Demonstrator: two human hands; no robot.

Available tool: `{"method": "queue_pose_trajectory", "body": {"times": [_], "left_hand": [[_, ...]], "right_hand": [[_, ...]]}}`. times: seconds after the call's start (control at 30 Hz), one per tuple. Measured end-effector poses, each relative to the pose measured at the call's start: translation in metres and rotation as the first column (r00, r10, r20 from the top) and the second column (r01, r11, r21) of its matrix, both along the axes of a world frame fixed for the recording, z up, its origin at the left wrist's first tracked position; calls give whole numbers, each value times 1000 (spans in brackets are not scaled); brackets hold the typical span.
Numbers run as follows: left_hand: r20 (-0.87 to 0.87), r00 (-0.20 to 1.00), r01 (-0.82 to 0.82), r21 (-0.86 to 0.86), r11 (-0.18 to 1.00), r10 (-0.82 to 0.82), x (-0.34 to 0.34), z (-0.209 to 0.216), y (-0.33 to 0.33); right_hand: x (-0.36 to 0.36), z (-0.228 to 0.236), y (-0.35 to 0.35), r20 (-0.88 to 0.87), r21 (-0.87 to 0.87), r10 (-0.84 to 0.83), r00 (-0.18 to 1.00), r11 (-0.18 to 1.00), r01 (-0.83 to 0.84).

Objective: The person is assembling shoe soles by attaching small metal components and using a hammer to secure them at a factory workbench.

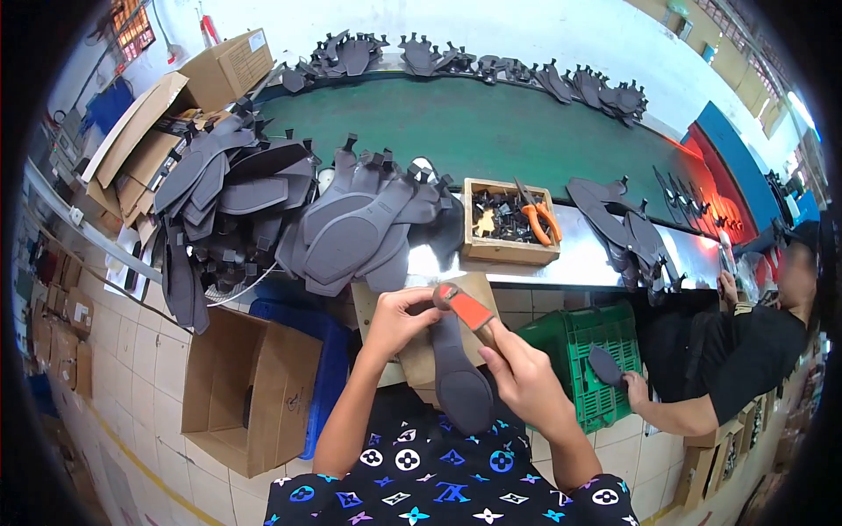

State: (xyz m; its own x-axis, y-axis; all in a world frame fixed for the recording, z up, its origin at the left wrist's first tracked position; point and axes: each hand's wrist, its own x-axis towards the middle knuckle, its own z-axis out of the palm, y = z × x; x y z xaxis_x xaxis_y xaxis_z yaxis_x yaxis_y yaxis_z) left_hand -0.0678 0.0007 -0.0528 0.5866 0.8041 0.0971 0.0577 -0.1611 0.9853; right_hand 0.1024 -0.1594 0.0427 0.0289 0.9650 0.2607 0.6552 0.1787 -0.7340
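Dark gray sole (pixel 464 394) in front of you, narrow end pinched in your left hand (pixel 400 323), your right hand (pixel 531 379) with fingers curled around a red tool (pixel 469 310).

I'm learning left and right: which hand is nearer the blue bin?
Left: the left hand is just right of the blue bin; the right hand is farther right.

Brown ctn. (pixel 230 72) off far L corner of green belt (pixel 465 114); red/blue mach. (pixel 724 171) at its R end; below front edge of table (pixel 574 237): cardbd. box (pixel 285 399), blue bin (pixel 331 355), green crate (pixel 605 331); person in blk. (pixel 750 359) nr. R.
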Motion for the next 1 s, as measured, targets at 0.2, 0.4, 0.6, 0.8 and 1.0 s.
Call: {"method": "queue_pose_trajectory", "body": {"times": [0.2, 0.4, 0.6, 0.8, 1.0], "left_hand": [[-175, 983, 0, 286, 958, 53, -1, 3, -10], [-197, 980, 56, 324, 944, 10, -8, -11, -10], [-295, 955, 127, 494, 860, 28, -7, -11, -8], [27, 999, 9, 451, 893, -23, -6, -9, -34], [130, 926, 368, -108, 924, -354, -49, 94, -113]], "right_hand": [[-3, 5, -33, 50, 286, -99, 994, 955, 81], [7, 12, -6, 189, 366, -88, 978, 931, 12], [-4, -37, -17, -38, -43, -74, 997, 996, 72], [22, -12, -14, -35, 197, -230, 973, 952, 232], [16, -45, 13, 487, -2, 39, 873, 999, -44]]}}
